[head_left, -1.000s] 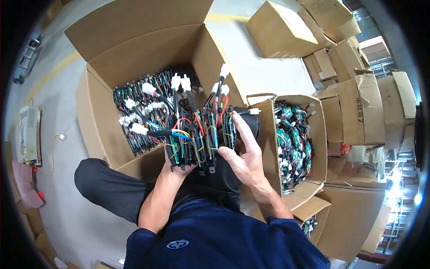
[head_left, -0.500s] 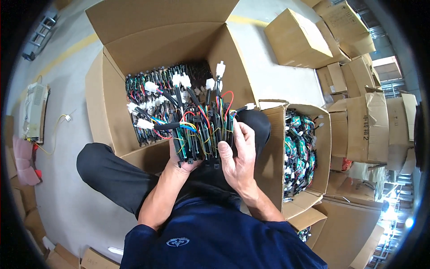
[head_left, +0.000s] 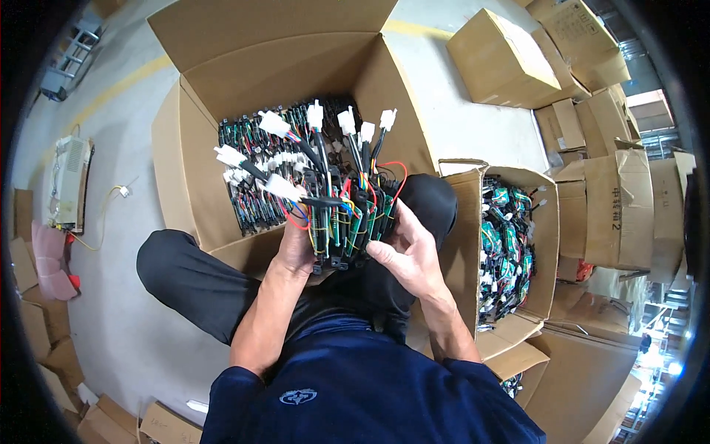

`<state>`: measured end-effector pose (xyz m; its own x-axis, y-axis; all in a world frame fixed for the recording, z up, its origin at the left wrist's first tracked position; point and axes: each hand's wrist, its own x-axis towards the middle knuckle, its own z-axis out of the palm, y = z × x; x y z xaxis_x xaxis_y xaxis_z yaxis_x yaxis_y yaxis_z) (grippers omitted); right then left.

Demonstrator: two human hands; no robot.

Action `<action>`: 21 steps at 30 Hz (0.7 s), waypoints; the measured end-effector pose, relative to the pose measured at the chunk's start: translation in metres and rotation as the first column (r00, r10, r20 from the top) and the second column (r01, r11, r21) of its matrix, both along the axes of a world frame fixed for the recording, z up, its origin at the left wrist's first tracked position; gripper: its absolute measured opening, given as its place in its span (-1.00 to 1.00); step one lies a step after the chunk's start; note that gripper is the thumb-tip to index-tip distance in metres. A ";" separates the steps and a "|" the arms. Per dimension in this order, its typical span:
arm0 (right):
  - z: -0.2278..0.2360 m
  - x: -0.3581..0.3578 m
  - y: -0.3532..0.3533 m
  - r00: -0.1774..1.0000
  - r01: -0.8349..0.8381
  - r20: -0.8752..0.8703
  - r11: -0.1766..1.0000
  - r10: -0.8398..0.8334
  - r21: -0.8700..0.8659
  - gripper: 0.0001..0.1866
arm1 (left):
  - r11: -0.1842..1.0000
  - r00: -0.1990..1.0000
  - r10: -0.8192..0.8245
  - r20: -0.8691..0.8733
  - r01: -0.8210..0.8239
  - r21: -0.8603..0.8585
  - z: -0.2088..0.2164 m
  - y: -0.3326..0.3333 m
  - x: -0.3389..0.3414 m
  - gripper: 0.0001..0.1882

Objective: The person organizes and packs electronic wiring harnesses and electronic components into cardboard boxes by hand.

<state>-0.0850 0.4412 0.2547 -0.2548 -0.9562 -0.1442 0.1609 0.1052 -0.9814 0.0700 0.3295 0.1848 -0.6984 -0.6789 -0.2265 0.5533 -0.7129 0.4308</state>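
Observation:
Between my two hands, above my lap, is a bundle of wired circuit boards (head_left: 344, 231), green and black, standing side by side. White plug connectors on dark sleeved leads fan out of its top, with red, blue and yellow wires among them. My left hand (head_left: 296, 248) grips the left end, its fingers partly hidden behind the boards. Around the right end curls my right hand (head_left: 416, 255), thumb in front and fingers behind. Just beyond the bundle, a large open cardboard box (head_left: 176, 159) contains packed rows of similar boards (head_left: 251, 133).
To my right stands a smaller open carton (head_left: 460, 255) with a loose heap of boards and wires (head_left: 506, 248). More cardboard boxes (head_left: 503, 63) are stacked along the right. On the floor at left lie a beige metal unit (head_left: 68, 181) with a yellow cable and pink wrap (head_left: 52, 259).
The bundle looks narrower and more turned, and its connectors point differently. My right hand has shifted slightly right and down with it. The whole view has slid a little.

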 end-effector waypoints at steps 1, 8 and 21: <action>-0.004 -0.002 0.002 1.000 0.004 0.003 1.000 -0.004 -0.003 -0.08 | 0.998 0.999 -0.037 0.011 0.038 -0.046 0.005 -0.002 0.002 -0.15; 0.015 -0.014 -0.022 0.979 0.202 0.027 0.953 -0.201 -0.227 -0.28 | 0.518 0.757 0.631 0.168 -0.250 -0.818 0.067 -0.042 -0.013 -0.47; 0.020 -0.062 -0.172 0.924 -0.054 -0.382 0.983 -0.018 -0.177 -0.30 | 0.358 0.552 0.696 0.460 0.289 -0.888 0.096 -0.122 0.007 -0.50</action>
<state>-0.1467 0.2688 0.2750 -0.2386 -0.9615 0.1361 -0.2282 -0.0807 -0.9703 0.0767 0.2077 0.2808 -0.4044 -0.8699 0.2823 -0.2376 0.3980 0.8861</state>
